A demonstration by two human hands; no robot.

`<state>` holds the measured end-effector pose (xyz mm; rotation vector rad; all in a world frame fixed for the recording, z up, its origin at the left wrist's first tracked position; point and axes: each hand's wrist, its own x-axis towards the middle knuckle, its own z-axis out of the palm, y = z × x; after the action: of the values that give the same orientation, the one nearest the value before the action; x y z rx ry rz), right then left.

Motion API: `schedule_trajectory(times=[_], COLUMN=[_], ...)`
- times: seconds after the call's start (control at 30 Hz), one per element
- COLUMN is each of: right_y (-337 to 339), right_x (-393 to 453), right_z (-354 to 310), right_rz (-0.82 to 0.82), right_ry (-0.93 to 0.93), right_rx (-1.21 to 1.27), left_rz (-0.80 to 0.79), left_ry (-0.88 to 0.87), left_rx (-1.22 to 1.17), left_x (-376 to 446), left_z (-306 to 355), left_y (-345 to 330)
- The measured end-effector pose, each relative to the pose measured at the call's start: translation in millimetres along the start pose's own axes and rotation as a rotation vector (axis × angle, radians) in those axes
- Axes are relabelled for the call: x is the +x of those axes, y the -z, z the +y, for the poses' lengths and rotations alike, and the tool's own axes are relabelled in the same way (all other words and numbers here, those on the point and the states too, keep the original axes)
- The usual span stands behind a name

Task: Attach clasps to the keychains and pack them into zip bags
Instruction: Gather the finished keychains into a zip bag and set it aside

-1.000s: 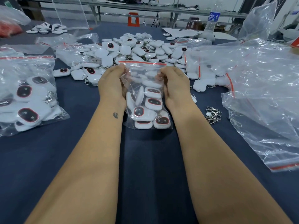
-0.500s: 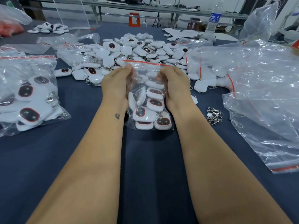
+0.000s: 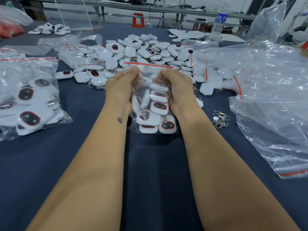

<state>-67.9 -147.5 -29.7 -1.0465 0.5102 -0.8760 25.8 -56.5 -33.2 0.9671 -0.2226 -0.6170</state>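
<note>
Gripping both sides of keychain-filled zip bag: left hand; right hand; no legible writing.

surface: a table covered in dark blue cloth
landmark: the heap of white keychains, loose on the cloth
nearer than the heap: a small zip bag of keychains, its bottom end resting on the cloth
left of the heap: a filled zip bag, and flat empty bags just beside the heap
far left of the heap: a smaller cluster of keychains
right of the heap: a sprawl of large clear bags
near right of the heap: a little bunch of metal clasps, beside the large bags
behind the heap to the right: a water bottle and some papers
</note>
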Motion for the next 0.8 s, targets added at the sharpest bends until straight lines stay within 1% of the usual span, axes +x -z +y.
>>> schedule_trajectory(times=[0.1, 0.2, 0.33, 0.43, 0.5, 0.63, 0.8], right_y=[-1.2, -1.5, -0.6, -0.7, -0.1, 0.4, 1.7], right_x=[-0.9, -1.5, -0.7, -1.0, -0.9, -1.3, 0.3], right_z=[1.3, 2.1, 1.8, 1.8, 2.3, 3.4, 3.9], right_rz=[-0.009, 0.008, -0.006, -0.043, -0.061, -0.087, -0.076], right_ry=[-0.012, 0.021, 0.030, -0.004, -0.034, -0.086, -0.048], right_rx=[-0.047, -0.078, -0.037, 0.044, 0.076, 0.094, 0.056], left_rz=[-0.011, -0.009, -0.051, -0.081, -0.086, -0.108, -0.158], left_ry=[0.004, 0.005, 0.006, 0.023, 0.000, -0.030, -0.013], left_rx=[-0.003, -0.004, 0.055, 0.056, 0.051, 0.040, 0.085], left_x=[-1.3, -2.1, -3.8, -5.9, -5.5, -6.3, -7.8], left_z=[-0.1, 0.2, 0.1, -0.4, -0.7, -1.3, -0.4], left_y=[-1.1, -2.7, -3.2, -3.4, -3.4, -5.3, -5.7])
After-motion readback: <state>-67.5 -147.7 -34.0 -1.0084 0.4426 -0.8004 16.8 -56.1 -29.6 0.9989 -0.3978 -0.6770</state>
